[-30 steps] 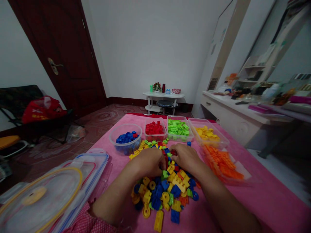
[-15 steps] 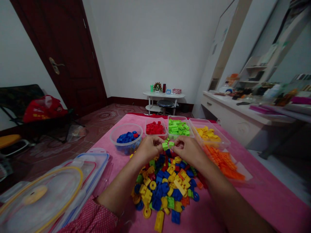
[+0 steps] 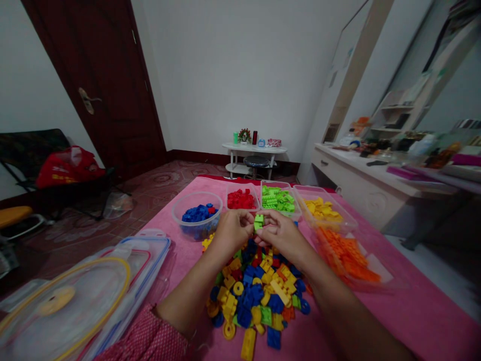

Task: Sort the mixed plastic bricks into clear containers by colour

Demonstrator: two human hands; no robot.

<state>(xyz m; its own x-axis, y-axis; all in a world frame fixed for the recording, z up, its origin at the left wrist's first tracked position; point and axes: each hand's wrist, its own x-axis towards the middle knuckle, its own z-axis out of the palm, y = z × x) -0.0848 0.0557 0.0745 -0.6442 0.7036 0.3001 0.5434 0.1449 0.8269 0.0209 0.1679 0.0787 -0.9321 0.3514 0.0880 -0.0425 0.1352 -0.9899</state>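
Between my two hands are light green toy bricks, pressed close together above the pile. My left hand pinches them from the left, its fingers closed. From the right, my right hand grips them with thumb and fingertips; I cannot tell how many bricks there are. Below lies a mixed heap of toy bricks, mostly yellow and blue with some green, red and orange. Just beyond my hands stand a box of green bricks and a box of red bricks.
A round tub of blue bricks, with a red piece in it, stands left. Boxes of yellow bricks and orange bricks are at right. Stacked lids lie left on the pink cloth. A dresser stands further right.
My hands have come closer together. The green bricks, held slightly apart before, now meet between my fingers, and my right hand has turned and moved left.
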